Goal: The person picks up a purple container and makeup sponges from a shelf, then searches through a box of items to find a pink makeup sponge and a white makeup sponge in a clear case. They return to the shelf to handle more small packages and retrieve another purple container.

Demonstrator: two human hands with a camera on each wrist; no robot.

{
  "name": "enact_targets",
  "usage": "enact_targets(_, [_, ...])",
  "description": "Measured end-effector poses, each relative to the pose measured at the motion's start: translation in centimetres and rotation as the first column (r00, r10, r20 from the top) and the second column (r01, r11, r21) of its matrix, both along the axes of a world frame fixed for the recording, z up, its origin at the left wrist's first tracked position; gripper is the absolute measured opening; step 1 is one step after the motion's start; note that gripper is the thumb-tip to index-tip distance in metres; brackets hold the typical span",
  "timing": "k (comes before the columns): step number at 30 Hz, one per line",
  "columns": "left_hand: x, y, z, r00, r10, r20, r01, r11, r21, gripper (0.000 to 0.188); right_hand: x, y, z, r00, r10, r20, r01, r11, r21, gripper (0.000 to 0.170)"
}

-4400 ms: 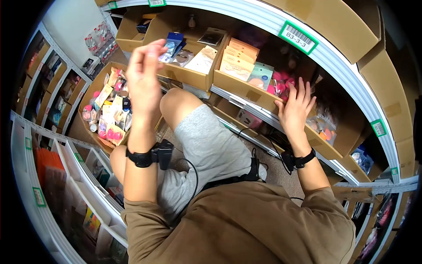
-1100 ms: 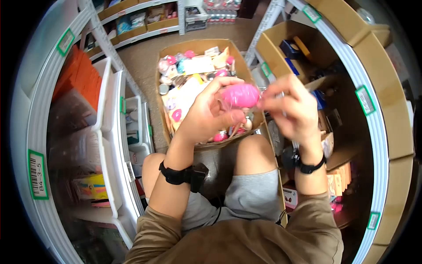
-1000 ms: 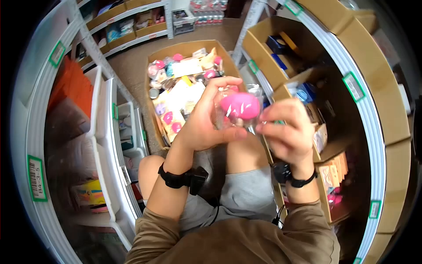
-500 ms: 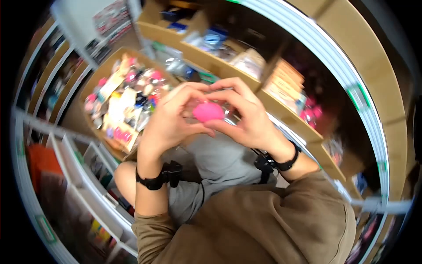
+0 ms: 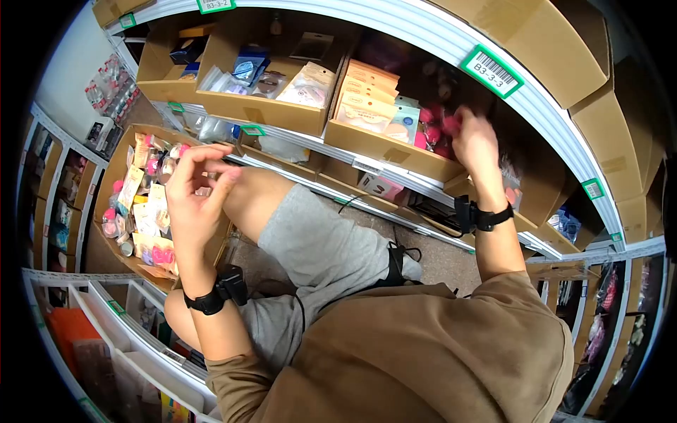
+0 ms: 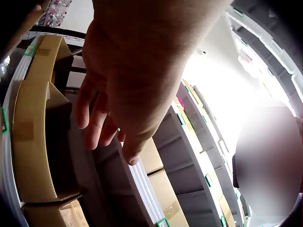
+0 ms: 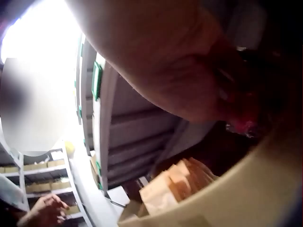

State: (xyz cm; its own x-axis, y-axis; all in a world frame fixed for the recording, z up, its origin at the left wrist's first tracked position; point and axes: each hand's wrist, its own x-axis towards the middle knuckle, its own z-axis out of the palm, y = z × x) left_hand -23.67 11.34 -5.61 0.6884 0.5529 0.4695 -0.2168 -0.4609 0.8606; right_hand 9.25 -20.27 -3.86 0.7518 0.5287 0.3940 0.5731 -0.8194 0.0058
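My right hand [image 5: 477, 144], blurred, reaches over the front wall of a cardboard bin [image 5: 395, 146] on the shelf. Its fingers hold a pink makeup sponge [image 5: 452, 125] in clear wrapping. Several more pink wrapped sponges [image 5: 427, 134] lie just left of it in the same bin. In the right wrist view, pink wrapping [image 7: 244, 126] shows below the shadowed fingers. My left hand [image 5: 194, 194] is raised in front of the open carton, fingers relaxed and slightly bent, holding nothing. The left wrist view shows its fingers [image 6: 97, 120] hanging loose.
A carton [image 5: 113, 247] full of mixed small packages stands on the floor at left. Orange-beige packets [image 5: 367, 95] fill the bin's left side. Another bin [image 5: 264, 113] adjoins it. A shelf rail with a label [image 5: 491, 70] runs above; white plastic bins [image 5: 134, 352] stand lower left.
Half a second ago both hands held the pink sponge together. Since then the right hand has carried it right to the shelf bin, while the left has let go and moved left.
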Motion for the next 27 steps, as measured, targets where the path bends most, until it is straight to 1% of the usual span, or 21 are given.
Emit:
enact_targets(1, [0.0, 0.3, 0.0, 1.000, 0.028, -0.007, -0.027, 0.999, 0.037, 0.027, 0.2, 0.0, -0.7, 0.999, -0.049, -0.024, 0.047, 0.997, -0.068, 0.026])
enact_targets(2, [-0.1, 0.6, 0.1, 0.998, 0.057, -0.015, -0.056, 0.996, 0.074, 0.023, 0.4, 0.1, -1.6, 0.998, -0.049, 0.042, 0.058, 0.967, -0.250, 0.024])
enact_targets(3, [-0.5, 0.9, 0.1, 0.998, 0.064, -0.017, -0.063, 0.995, 0.074, 0.023, 0.3, 0.3, -2.7, 0.985, -0.002, 0.173, 0.052, 0.957, -0.287, 0.024])
enact_targets(5, [-1.4, 1.8, 0.3, 0.974, 0.207, -0.093, -0.197, 0.975, 0.100, 0.019, 0.6, 0.3, -3.4, 0.987, -0.012, 0.158, 0.057, 0.956, -0.287, 0.022])
enact_targets(6, [-2.3, 2.8, 0.2, 0.961, 0.269, -0.069, -0.262, 0.960, 0.094, 0.017, 0.1, 1.1, -1.8, 0.985, -0.170, -0.013, 0.155, 0.926, -0.345, 0.024])
enact_targets(7, [-3.4, 4.1, -0.1, 0.949, 0.314, -0.032, -0.311, 0.947, 0.079, 0.017, -0.6, 2.5, 0.4, 0.933, -0.314, -0.178, 0.215, 0.879, -0.425, 0.026])
enact_targets(9, [-6.0, 6.7, -0.5, 0.905, 0.414, 0.095, -0.416, 0.909, -0.004, 0.016, -2.2, 2.7, 1.6, 0.998, -0.056, -0.019, 0.049, 0.960, -0.275, 0.029])
enact_targets(11, [-9.4, 8.7, -0.1, 0.800, 0.581, 0.148, -0.580, 0.813, -0.052, 0.015, -5.2, 4.9, 3.7, 0.986, 0.145, -0.078, -0.150, 0.987, -0.054, 0.031])
enact_targets(13, [-12.6, 10.2, -0.9, 0.645, 0.755, 0.114, -0.741, 0.655, -0.149, 0.015, -8.3, 7.5, 3.9, 0.927, 0.315, -0.202, -0.290, 0.946, 0.142, 0.024])
enact_targets(15, [-15.0, 11.5, -2.0, 0.532, 0.810, 0.248, -0.761, 0.585, -0.281, 0.012, -12.2, 10.6, 4.1, 0.762, 0.506, -0.405, -0.401, 0.859, 0.318, 0.020])
enact_targets(16, [-16.0, 11.7, -2.3, 0.457, 0.848, 0.268, -0.785, 0.527, -0.326, 0.012, -14.3, 12.4, 3.7, 0.702, 0.580, -0.413, -0.453, 0.811, 0.370, 0.016])
enact_targets(17, [-16.9, 12.0, -2.8, 0.420, 0.858, 0.296, -0.776, 0.509, -0.373, 0.011, -15.7, 14.3, 3.2, 0.598, 0.711, -0.370, -0.582, 0.703, 0.409, 0.015])
enact_targets(18, [-17.4, 11.5, -2.4, 0.373, 0.889, 0.265, -0.781, 0.455, -0.427, 0.011, -18.2, 16.2, 3.9, 0.552, 0.731, -0.400, -0.624, 0.681, 0.383, 0.013])
enact_targets(19, [-17.6, 11.0, -1.9, 0.326, 0.916, 0.233, -0.781, 0.400, -0.479, 0.011, -19.9, 18.1, 4.0, 0.455, 0.776, -0.438, -0.662, 0.623, 0.417, 0.013])
enact_targets(20, [-18.1, 10.8, -1.8, 0.304, 0.923, 0.236, -0.789, 0.383, -0.480, 0.011, -21.1, 20.0, 3.2, 0.362, 0.857, -0.366, -0.742, 0.503, 0.443, 0.014])
enact_targets(21, [-18.5, 10.7, -1.8, 0.251, 0.933, 0.257, -0.793, 0.350, -0.498, 0.011, -23.0, 21.8, 3.3, 0.287, 0.896, -0.338, -0.779, 0.424, 0.463, 0.015])
enact_targets(22, [-19.1, 10.7, -1.8, 0.197, 0.941, 0.277, -0.796, 0.318, -0.515, 0.012, -24.8, 23.5, 3.4, 0.236, 0.882, -0.407, -0.761, 0.428, 0.487, 0.015])
enact_targets(23, [-19.8, 10.8, -2.0, 0.177, 0.944, 0.278, -0.803, 0.302, -0.515, 0.012, -26.7, 25.2, 3.9, 0.197, 0.893, -0.404, -0.800, 0.385, 0.460, 0.017])
enact_targets(24, [-20.7, 11.0, -2.4, 0.156, 0.947, 0.282, -0.796, 0.290, -0.532, 0.012, -28.1, 27.2, 3.8, 0.097, 0.908, -0.408, -0.821, 0.305, 0.482, 0.018])
enact_targets(25, [-21.4, 10.9, -2.4, 0.137, 0.949, 0.286, -0.788, 0.279, -0.549, 0.012, -30.1, 29.1, 4.0, 0.055, 0.916, -0.398, -0.827, 0.265, 0.496, 0.017])
enact_targets(27, [-22.3, 10.8, -2.3, 0.095, 0.962, 0.255, -0.787, 0.229, -0.573, 0.012, -33.1, 33.9, 3.2, -0.104, 0.924, -0.368, -0.838, 0.118, 0.533, 0.018])
